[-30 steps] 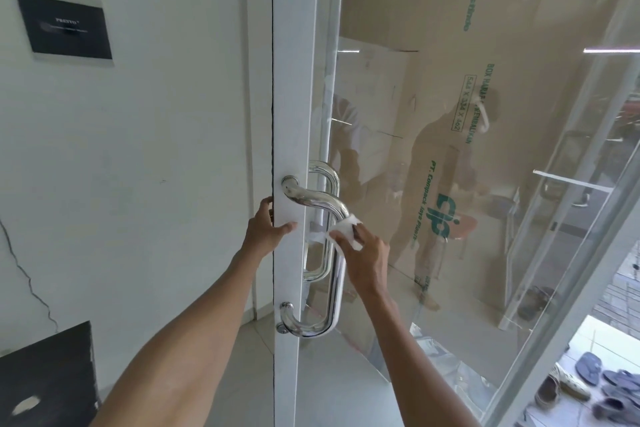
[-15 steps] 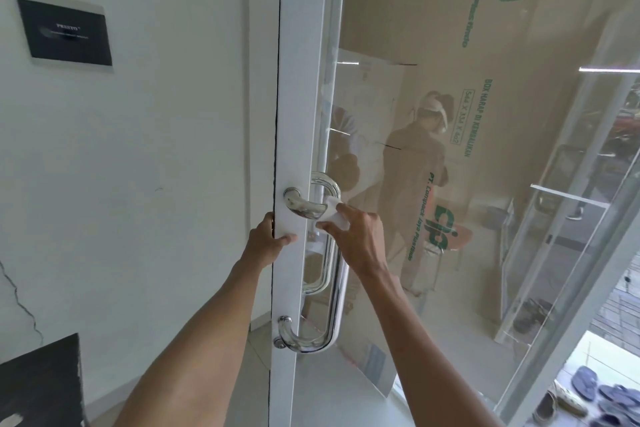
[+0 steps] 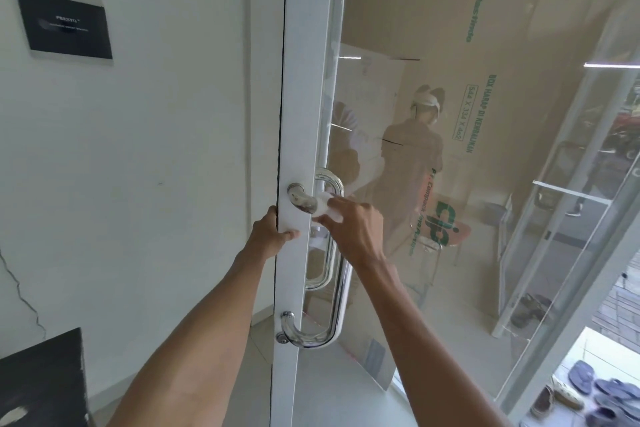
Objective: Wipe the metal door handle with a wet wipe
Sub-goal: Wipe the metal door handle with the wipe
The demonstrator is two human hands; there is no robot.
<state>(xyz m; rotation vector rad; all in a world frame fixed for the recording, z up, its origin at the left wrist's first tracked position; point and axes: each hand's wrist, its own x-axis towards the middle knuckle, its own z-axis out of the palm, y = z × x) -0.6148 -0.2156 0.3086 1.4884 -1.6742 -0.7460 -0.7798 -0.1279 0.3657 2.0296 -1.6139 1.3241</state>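
Observation:
A polished metal door handle, a D-shaped bar, is fixed to the white frame of a glass door. My right hand presses a white wet wipe around the handle's upper arm, close to its top mount. My left hand grips the edge of the door frame just below that mount, fingers wrapped round the edge. The handle's lower bend and bottom mount are bare.
A white wall with a black plaque lies to the left. A dark object sits low left. The glass reflects a person and cardboard. Several sandals lie on the floor at the lower right.
My right hand has slid the wipe up the bar and leftward onto the upper arm near the top mount. My left hand has kept its hold on the frame. The view tilted slightly.

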